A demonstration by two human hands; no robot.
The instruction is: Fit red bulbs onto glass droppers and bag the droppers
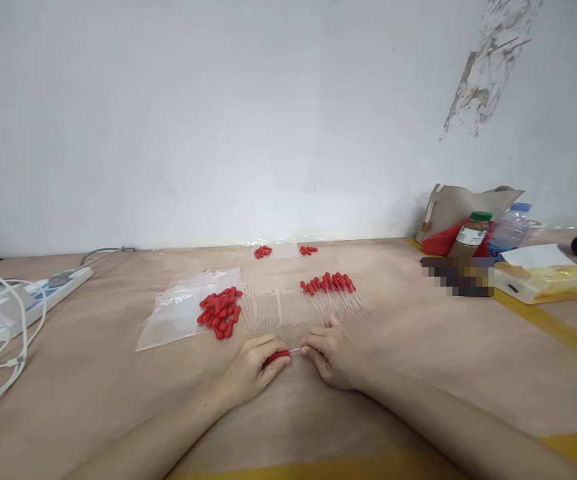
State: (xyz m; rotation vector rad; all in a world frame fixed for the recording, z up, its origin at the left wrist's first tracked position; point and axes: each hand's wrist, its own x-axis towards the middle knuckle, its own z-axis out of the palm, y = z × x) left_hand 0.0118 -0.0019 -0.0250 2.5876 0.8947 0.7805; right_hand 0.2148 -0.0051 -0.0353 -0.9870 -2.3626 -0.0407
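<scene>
Pinched between the fingers of my left hand [257, 370] is a red rubber dropper bulb [279, 355]. My right hand [332, 352] grips a thin glass dropper tube [295, 351], whose end meets the bulb's mouth; how far it sits inside I cannot tell. Just beyond my hands lies a row of bare glass tubes [273, 307]. To their right are several tubes fitted with red bulbs [329, 283]. A pile of loose red bulbs [221, 311] rests at the left, partly on a clear plastic bag [178, 310].
Two small bulb groups [263, 252] lie on plastic near the wall. At left stands a power strip [28, 303] with white cables [21, 360]. On the right are a green-capped bottle [471, 233], a clear bottle [512, 230], a beige bag [461, 200] and a yellow tissue pack [548, 283].
</scene>
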